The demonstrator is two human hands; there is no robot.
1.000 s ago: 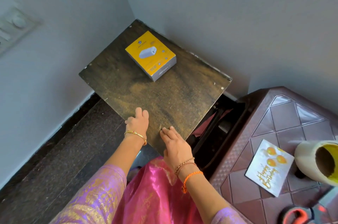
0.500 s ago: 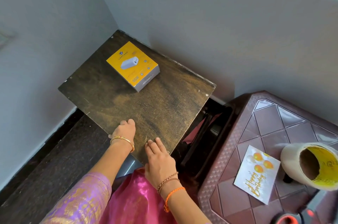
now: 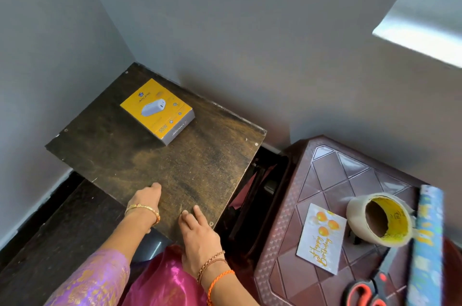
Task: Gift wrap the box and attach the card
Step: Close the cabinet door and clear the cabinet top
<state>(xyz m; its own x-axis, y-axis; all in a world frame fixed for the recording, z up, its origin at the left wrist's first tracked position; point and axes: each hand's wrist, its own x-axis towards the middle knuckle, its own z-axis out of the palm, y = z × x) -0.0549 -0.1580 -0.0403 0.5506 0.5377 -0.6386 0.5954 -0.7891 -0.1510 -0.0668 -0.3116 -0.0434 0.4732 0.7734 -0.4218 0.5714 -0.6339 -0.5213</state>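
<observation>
Yellow-and-grey rectangular cardboard box (image 3: 157, 111) lying flat at the far corner of the dark worn wooden desk (image 3: 200, 165), well apart from both hands. Left hand (image 3: 146, 199) resting on the near edge of the desk, fingers curled loosely, gripping nothing. Right hand (image 3: 198, 238) flat on the near corner — fingers straight and close together, holding nothing. To the right, on a maroon patterned plastic stool (image 3: 325, 180): white "Happy Birthday" card (image 3: 321, 238) with gold balloons, beige roll of tape (image 3: 380, 219) just beside it, blue patterned roll of wrapping paper (image 3: 425, 243) — and red-handled scissors (image 3: 362, 290) at the near edge.
</observation>
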